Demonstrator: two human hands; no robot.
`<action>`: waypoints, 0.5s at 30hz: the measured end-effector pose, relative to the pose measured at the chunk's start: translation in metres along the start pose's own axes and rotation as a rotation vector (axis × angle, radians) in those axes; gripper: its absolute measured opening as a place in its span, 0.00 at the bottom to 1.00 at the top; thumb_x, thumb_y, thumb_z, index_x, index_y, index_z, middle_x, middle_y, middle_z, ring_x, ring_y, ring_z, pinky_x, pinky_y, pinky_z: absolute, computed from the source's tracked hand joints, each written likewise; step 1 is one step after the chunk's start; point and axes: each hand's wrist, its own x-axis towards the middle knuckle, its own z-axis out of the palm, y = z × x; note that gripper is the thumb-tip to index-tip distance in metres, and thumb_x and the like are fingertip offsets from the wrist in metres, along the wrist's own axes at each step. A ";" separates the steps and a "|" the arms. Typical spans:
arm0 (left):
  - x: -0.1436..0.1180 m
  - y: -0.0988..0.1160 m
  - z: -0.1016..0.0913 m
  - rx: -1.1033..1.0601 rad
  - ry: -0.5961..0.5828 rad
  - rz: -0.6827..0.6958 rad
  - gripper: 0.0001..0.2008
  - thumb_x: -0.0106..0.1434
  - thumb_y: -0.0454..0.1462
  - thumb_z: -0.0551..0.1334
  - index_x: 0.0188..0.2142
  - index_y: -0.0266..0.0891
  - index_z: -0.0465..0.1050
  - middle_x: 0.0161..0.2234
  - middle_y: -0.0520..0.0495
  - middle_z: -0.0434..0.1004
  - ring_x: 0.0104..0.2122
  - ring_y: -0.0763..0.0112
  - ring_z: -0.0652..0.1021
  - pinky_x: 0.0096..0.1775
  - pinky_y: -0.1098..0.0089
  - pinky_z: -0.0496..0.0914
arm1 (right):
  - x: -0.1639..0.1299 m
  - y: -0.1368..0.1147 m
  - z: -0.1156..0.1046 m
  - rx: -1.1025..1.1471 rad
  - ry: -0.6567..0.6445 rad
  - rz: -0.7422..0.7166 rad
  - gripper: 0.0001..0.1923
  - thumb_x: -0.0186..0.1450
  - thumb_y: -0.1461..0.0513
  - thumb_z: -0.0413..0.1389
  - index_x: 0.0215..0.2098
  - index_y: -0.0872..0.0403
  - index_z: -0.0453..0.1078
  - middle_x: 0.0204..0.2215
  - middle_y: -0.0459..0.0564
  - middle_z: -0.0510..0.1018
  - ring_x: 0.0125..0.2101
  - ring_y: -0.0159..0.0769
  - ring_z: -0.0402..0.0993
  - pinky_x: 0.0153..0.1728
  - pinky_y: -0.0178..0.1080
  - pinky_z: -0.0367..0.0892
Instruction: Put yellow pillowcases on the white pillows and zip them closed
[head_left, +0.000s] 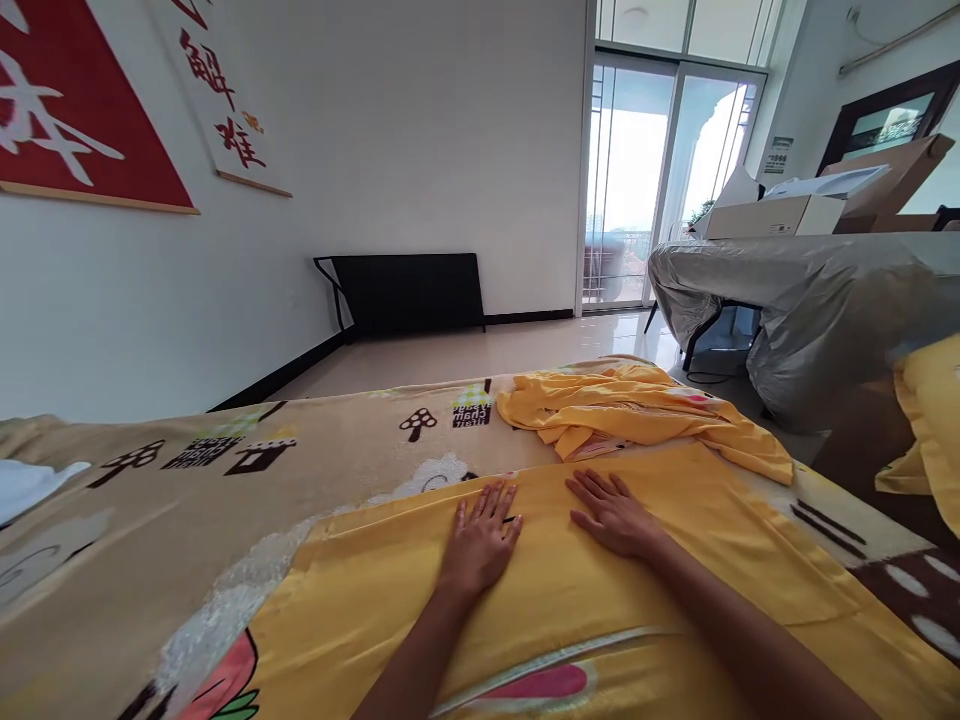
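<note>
A yellow cloth (675,560) lies spread flat on a beige patterned blanket (225,490) that covers the surface in front of me. My left hand (480,540) rests palm down on the cloth near its far edge, fingers spread. My right hand (611,515) lies flat beside it, fingers apart, a short gap between the two. Neither hand holds anything. Just beyond them sits a crumpled yellow cloth (630,405) in a loose heap.
A yellow pillow (930,430) shows at the right edge. Behind it stands a table under a grey cover (810,290) with cardboard boxes (780,212) on top. A black frame (409,292) leans at the far wall. Glass doors (660,170) are at the back.
</note>
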 end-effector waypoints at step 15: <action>-0.031 -0.119 -0.016 0.039 0.046 -0.393 0.30 0.65 0.49 0.43 0.65 0.47 0.45 0.67 0.46 0.38 0.66 0.58 0.45 0.59 0.41 0.44 | -0.067 0.149 -0.033 -0.322 0.081 0.352 0.33 0.66 0.42 0.33 0.67 0.42 0.42 0.67 0.43 0.41 0.66 0.38 0.37 0.63 0.53 0.33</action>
